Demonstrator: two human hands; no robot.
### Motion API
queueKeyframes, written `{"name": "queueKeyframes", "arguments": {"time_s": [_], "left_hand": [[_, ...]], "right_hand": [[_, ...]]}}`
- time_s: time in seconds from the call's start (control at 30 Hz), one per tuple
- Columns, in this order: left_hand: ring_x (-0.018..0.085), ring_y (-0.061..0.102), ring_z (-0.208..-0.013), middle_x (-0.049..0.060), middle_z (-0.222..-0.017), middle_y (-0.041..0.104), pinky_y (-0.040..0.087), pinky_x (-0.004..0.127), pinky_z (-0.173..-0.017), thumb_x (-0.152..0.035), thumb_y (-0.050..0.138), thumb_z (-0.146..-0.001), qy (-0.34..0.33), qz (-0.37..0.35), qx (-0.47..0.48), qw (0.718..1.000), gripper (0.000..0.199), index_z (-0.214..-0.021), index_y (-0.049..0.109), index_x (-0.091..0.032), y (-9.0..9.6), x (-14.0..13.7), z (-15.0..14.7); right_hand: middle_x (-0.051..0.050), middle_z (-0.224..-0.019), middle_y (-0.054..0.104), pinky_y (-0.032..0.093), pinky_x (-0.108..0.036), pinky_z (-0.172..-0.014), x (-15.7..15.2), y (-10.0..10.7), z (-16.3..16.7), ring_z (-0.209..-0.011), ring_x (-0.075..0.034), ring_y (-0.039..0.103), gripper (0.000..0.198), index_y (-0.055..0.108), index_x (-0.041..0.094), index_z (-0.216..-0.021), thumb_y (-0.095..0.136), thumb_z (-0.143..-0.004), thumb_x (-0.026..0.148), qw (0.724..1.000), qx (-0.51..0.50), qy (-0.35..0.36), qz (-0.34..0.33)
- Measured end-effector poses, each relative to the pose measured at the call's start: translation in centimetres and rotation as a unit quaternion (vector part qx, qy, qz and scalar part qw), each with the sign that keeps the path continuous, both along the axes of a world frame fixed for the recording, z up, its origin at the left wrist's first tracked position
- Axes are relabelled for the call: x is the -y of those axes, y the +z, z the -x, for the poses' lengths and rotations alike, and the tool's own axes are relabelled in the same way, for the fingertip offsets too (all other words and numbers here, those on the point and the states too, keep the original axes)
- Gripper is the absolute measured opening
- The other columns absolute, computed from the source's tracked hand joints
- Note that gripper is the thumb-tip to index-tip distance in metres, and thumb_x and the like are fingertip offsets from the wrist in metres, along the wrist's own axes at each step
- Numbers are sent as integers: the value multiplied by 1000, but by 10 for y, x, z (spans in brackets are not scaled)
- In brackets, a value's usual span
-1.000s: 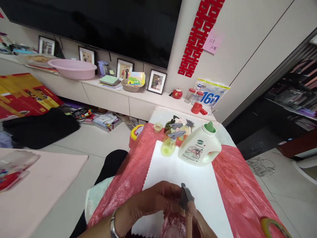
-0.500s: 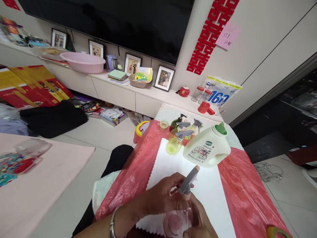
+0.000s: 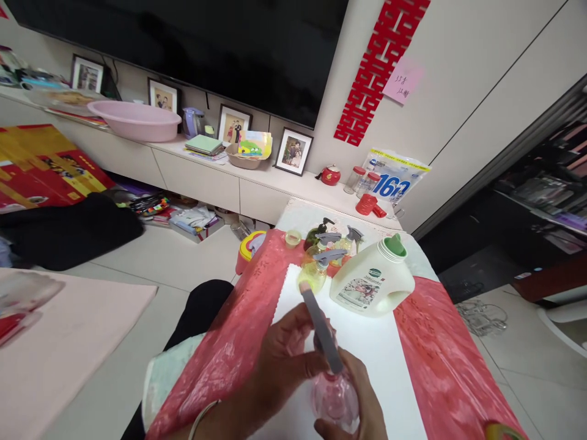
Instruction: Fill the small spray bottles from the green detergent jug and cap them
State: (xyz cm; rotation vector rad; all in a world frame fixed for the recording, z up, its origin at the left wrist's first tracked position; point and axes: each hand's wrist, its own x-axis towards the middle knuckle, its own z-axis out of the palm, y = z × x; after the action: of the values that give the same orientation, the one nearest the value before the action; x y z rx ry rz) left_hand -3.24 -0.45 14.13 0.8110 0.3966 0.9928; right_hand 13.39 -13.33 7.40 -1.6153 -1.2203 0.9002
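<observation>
Over the near part of the white sheet (image 3: 383,345), we hold a clear pink spray bottle (image 3: 337,403) in both hands: our right hand (image 3: 370,391) wraps around its body, while our left hand (image 3: 280,353) grips near the neck, thumb and fingers closed about the grey spray head (image 3: 323,333). Farther off we see a yellow spray bottle (image 3: 308,280) just beside a cream jug (image 3: 373,284), with a dark pump bottle (image 3: 312,238) behind. Beyond, red-lidded jars (image 3: 354,182) stand on the cabinet (image 3: 202,183).
</observation>
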Motion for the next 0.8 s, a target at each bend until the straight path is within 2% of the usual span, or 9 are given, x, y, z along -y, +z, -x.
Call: {"name": "queueKeyframes", "arguments": {"time_s": [0.1,0.17,0.27,0.37,0.43,0.5,0.57,0.7,0.8], "left_hand": [[15,60,-82,0,-85,66,52,33,-89,-36,96,-62,56,73,27,995,39,-88,73,-20,2,-19,4],[15,62,-85,1,-91,67,53,32,-91,-40,96,-61,87,132,45,986,43,-91,74,-19,-7,-33,7],[16,65,-88,3,-99,69,55,32,-91,-44,97,-58,87,177,46,979,45,-88,76,-17,-35,-48,8],[15,64,-85,4,-100,71,55,30,-86,-38,97,-59,62,196,13,979,44,-92,76,-16,-73,-48,1],[13,64,-84,5,-98,71,54,27,-81,-38,96,-63,33,207,-6,978,42,-93,76,-16,-97,-42,-3],[14,65,-84,5,-97,71,53,26,-78,-37,95,-64,18,208,-6,978,40,-93,75,-17,-115,-38,-6],[14,65,-84,4,-94,70,53,26,-77,-34,95,-66,-8,203,8,979,42,-98,73,-18,-126,-35,-6],[13,65,-85,3,-95,70,53,25,-78,-33,95,-66,-34,203,20,978,45,-101,72,-18,-132,-38,-3],[13,66,-86,3,-97,69,53,24,-78,-34,96,-66,-34,209,22,977,46,-101,71,-18,-130,-40,-3]], "right_hand": [[-6,-145,40,40,-31,-117,10,-5,-19,-138,-32,38,86,46,23,-148,82,-70,37,997,39,-70,-4],[-6,-145,42,41,-36,-115,15,-1,-37,-135,-33,42,86,44,24,-147,80,-75,50,990,80,-115,-1],[-6,-145,43,42,-47,-113,17,20,-65,-128,-36,47,88,43,25,-148,76,-78,68,971,141,-194,17],[-4,-141,48,51,-50,-100,6,52,-97,-120,-37,53,91,45,34,-151,75,-75,77,942,221,-252,-24],[-3,-140,49,52,-51,-91,-9,79,-118,-113,-37,56,91,49,38,-148,74,-72,82,913,309,-260,-58],[-8,-132,53,49,-55,-92,-27,109,-136,-111,-39,55,92,53,29,-146,68,-73,85,869,410,-255,-112],[-13,-129,54,44,-57,-97,-45,137,-151,-118,-40,50,86,53,19,-146,54,-86,80,814,518,-222,-142],[-19,-128,52,43,-53,-93,-77,177,-167,-112,-38,50,70,53,10,-143,40,-97,61,707,669,-134,-187],[-19,-128,50,45,-49,-84,-93,190,-173,-109,-38,48,66,53,10,-144,41,-95,52,663,720,-116,-171]]}}
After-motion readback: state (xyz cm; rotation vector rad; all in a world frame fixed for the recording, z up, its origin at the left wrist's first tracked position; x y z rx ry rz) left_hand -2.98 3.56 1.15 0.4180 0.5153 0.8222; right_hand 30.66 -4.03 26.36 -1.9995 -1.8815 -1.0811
